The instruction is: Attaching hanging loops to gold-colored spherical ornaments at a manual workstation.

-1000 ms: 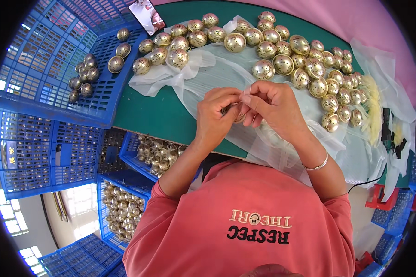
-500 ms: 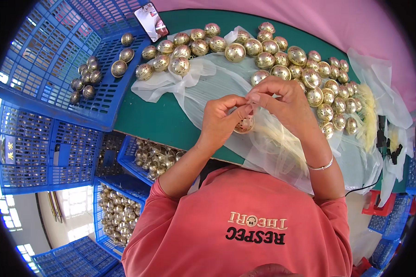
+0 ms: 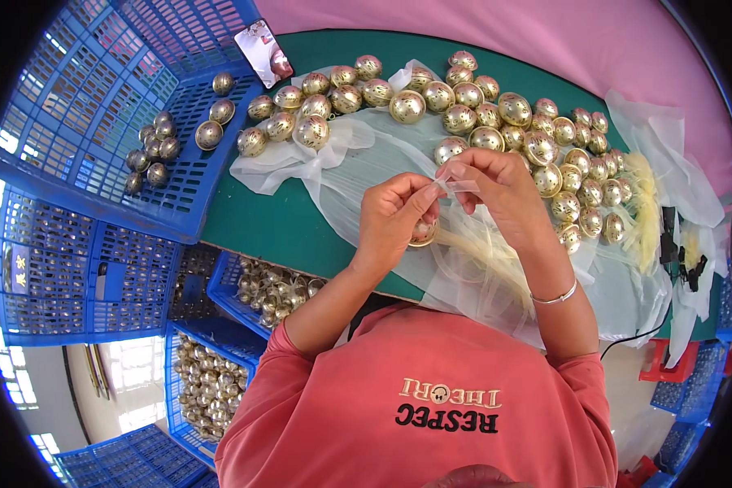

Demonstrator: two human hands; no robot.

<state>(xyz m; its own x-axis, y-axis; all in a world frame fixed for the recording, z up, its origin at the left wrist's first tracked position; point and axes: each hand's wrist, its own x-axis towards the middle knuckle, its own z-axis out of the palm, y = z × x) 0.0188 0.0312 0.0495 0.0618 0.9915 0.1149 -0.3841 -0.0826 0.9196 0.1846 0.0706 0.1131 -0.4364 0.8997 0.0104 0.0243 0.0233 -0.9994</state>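
Note:
A strip of sheer white ribbon (image 3: 462, 186) is pinched between my two hands above the table. My left hand (image 3: 392, 218) has its thumb and fingertips closed on the ribbon's left part. From the other side my right hand (image 3: 503, 195) grips it, fingertips pressed together, a short end sticking out. A gold ball ornament (image 3: 422, 234) with dark markings hangs or rests just under my left fingers; its attachment is hidden. Pale yellow feathery strands (image 3: 488, 254) lie beneath my right hand on sheer white fabric (image 3: 358, 175).
Several gold balls (image 3: 514, 108) crowd the far side of the green table (image 3: 256, 224). A phone (image 3: 264, 54) leans at a blue crate (image 3: 159, 191) on the left. Lower blue crates hold more balls (image 3: 207, 382). More yellow strands (image 3: 644, 211) and black clips (image 3: 693, 272) lie right.
My right hand has shifted slightly, its fingers opening out, and a ribbon end now shows between my hands. Less of the ball under my left fingers is visible.

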